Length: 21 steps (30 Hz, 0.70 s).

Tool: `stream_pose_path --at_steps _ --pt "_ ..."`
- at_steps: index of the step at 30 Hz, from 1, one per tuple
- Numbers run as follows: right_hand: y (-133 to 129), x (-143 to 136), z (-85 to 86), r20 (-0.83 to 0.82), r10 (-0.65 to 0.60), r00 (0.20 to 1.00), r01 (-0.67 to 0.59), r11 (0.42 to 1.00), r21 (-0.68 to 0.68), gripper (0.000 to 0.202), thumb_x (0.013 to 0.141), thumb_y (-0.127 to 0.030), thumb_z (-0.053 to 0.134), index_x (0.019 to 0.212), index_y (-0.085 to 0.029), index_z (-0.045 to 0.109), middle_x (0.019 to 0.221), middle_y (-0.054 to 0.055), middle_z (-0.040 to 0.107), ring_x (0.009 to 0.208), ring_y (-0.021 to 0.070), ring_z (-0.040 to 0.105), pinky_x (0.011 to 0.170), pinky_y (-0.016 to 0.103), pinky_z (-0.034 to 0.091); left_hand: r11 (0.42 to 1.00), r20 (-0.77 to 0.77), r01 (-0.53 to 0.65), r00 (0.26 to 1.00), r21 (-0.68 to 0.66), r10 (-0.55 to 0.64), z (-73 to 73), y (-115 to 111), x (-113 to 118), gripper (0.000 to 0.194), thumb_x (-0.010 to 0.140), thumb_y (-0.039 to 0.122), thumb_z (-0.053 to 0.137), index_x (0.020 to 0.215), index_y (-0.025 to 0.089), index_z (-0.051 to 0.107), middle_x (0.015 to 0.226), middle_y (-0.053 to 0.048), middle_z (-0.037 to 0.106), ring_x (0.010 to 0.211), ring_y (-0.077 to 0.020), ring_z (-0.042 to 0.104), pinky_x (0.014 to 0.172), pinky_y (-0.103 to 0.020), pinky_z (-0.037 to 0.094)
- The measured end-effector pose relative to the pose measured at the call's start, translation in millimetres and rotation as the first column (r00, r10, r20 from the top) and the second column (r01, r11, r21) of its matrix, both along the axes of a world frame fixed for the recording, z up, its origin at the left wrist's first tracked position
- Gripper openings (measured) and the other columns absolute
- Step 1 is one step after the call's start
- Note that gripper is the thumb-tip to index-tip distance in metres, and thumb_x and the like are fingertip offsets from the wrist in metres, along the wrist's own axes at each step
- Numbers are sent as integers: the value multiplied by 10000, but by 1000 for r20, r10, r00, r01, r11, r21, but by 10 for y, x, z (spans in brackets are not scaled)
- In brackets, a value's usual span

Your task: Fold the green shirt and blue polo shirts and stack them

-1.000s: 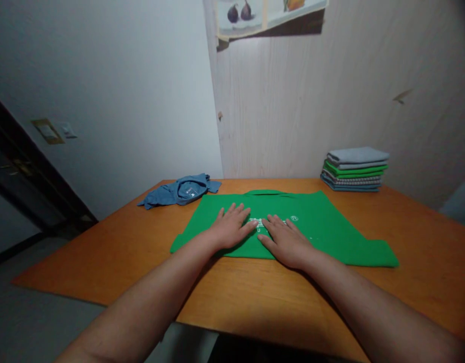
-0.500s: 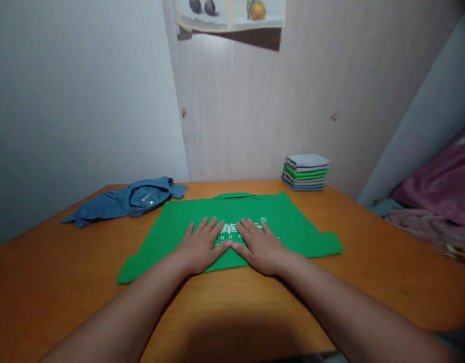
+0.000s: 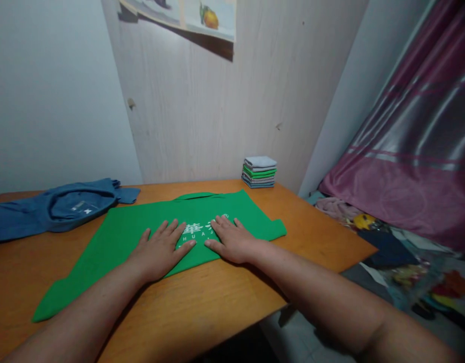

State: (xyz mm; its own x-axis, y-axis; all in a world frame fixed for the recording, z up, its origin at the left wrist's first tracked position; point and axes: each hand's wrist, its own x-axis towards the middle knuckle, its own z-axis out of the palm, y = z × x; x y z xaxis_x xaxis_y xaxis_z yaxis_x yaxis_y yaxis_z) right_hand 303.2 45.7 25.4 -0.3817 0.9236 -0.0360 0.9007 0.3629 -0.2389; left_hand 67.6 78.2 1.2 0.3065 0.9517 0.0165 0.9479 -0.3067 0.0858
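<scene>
The left hand (image 3: 158, 254) and right hand (image 3: 234, 241) lie flat, fingers loosely spread, seemingly to hold the green shirt (image 3: 198, 207) beneath them smooth against the desk (image 3: 187, 302). Beyond the left fingers lies a blue shirt (image 3: 34, 213); beyond the right, a stack (image 3: 259, 173), perhaps out of their way.

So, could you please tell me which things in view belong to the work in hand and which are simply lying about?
In hand:
green shirt, flat on the table
left hand and right hand, resting on it

Apparently lying about, touched by neither hand:
blue garment, left
folded stack, back
jumbled items beyond the table's right edge
</scene>
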Motion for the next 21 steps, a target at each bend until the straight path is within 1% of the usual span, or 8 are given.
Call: stream_pose_path --at_steps 3,6,9,12,14,16,18,21 --pt "-21 321 -23 47 -42 998 41 999 14 886 941 -756 175 1599 -164 198 1664 120 113 1536 282 55 1216 537 35 1000 -3 1 1000 -5 -1 -2 5 1 806 887 744 287 1575 324 283 1645 -2 199 1532 -304 141 1189 -614 154" --pt "-18 724 -62 96 -140 985 141 990 3 905 928 -776 152 1603 -174 172 1666 117 103 1536 280 47 1213 540 35 1000 -4 5 1000 -19 -5 -11 15 2 811 886 748 286 1578 326 271 1648 -1 186 1532 -308 130 1189 -619 143" --pt "21 1107 -97 126 -212 969 212 977 10 897 931 -769 130 1604 -177 160 1668 116 87 1537 277 37 1210 546 42 1000 9 9 1000 -21 -8 -2 10 4 819 887 751 288 1579 314 267 1651 -5 177 1533 -316 120 1191 -622 131" --pt "89 1377 -105 147 -277 950 280 960 0 903 929 -770 146 1604 -171 161 1665 117 99 1536 288 47 1205 568 44 999 20 28 999 -26 -28 29 -15 6 840 894 757 263 1585 279 250 1655 -29 165 1532 -327 113 1185 -635 124" --pt "135 1455 -89 146 -343 928 346 938 8 917 926 -773 163 1602 -153 177 1660 131 116 1533 301 71 1203 577 60 999 22 43 999 -28 -43 50 -32 4 849 898 758 245 1587 261 242 1656 -46 163 1531 -334 112 1180 -643 126" --pt "166 1447 -69 117 -387 915 384 922 41 917 930 -763 162 1600 -138 188 1659 135 123 1533 296 80 1209 560 74 999 14 42 999 -34 -41 62 -42 1 850 901 759 234 1588 259 234 1657 -48 160 1532 -334 105 1180 -644 123" --pt "173 1379 -68 75 -366 928 362 930 58 919 932 -760 141 1602 -133 177 1662 122 108 1536 277 61 1217 534 77 998 11 42 999 -36 -41 65 -46 -4 847 901 760 233 1589 266 228 1658 -44 156 1533 -332 100 1182 -640 119" --pt "153 1282 -116 57 -295 954 295 955 17 938 917 -781 121 1605 -144 159 1664 102 89 1538 268 42 1218 543 64 999 15 41 999 -33 -41 62 -48 -7 842 901 759 244 1587 270 233 1657 -44 154 1532 -336 103 1182 -637 122"
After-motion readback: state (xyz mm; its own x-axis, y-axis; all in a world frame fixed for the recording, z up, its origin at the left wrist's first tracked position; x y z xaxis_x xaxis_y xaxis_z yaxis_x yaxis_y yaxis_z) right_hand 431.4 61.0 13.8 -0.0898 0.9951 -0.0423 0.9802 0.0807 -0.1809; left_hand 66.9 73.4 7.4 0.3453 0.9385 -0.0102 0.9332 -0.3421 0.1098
